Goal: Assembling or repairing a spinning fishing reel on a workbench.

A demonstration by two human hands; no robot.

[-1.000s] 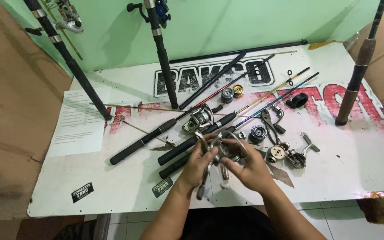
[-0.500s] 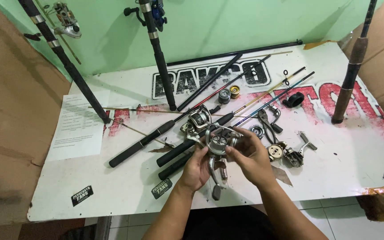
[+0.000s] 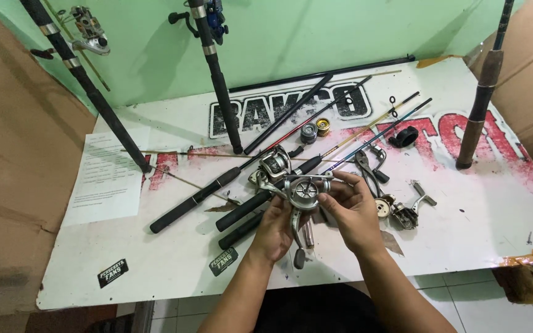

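Both hands (image 3: 316, 216) around a silver reel (image 3: 303, 191), perhaps touching, above cluttered white table (image 3: 476, 228), green wall (image 3: 316, 37).

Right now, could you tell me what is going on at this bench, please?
A person holds a silver spinning reel in both hands above a white table: the left hand cradles it from below, and the right hand grips its side with the fingers. Rod sections, pliers, small spools and another dismantled reel lie around. Rods with reels lean on the green wall.
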